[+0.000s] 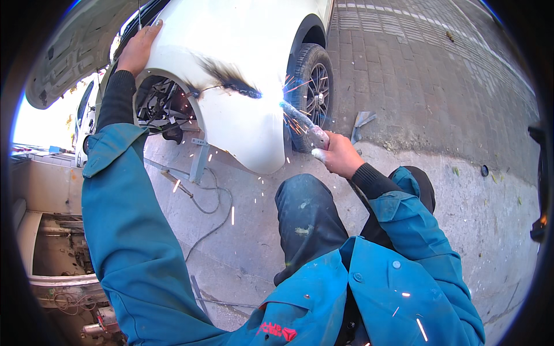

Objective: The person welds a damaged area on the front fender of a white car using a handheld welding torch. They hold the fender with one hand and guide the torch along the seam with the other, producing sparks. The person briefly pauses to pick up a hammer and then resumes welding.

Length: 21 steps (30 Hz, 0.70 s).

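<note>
On pavement, mid-frame: white car fender, scorched streak, lower edge off ground.
Left hand: flat on fender's top edge.
Right hand: wrapped around welding torch.
Torch axis: points up-left, tip sparking at fender.
Room: open concrete right.

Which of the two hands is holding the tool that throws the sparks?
The right hand grips the metal tool, whose tip sparks against the white fender panel. The left hand holds no tool; it rests flat on the panel's upper edge.
</note>
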Available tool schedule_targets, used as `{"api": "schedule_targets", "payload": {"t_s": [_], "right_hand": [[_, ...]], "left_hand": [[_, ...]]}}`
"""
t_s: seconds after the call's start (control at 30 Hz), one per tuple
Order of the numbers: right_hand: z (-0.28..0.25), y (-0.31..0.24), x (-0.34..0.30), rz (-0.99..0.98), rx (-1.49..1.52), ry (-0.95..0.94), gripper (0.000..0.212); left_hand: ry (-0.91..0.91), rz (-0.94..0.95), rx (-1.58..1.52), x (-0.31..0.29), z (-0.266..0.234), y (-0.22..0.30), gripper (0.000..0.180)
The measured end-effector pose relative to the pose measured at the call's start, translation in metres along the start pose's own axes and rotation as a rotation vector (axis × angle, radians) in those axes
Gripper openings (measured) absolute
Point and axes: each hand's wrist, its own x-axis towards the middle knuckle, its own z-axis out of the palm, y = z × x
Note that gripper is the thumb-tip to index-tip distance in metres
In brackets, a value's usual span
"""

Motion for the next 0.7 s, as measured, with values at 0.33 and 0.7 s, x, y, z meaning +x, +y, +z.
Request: {"api": "schedule_targets", "payload": {"t_s": [0.33,0.7], "right_hand": [[0.0008,0.0019,0.0002,0.019,0.016,-0.002,0.032],[0.0008,0.0004,-0.0007,-0.009,-0.001,0.003,0.032]], "left_hand": [[0.026,0.007,0.015,0.0006,0.0018,-0.0024,0.083],[0.025,-0.001,0.017,-0.0026,0.0002,0.0044,0.079]]}}
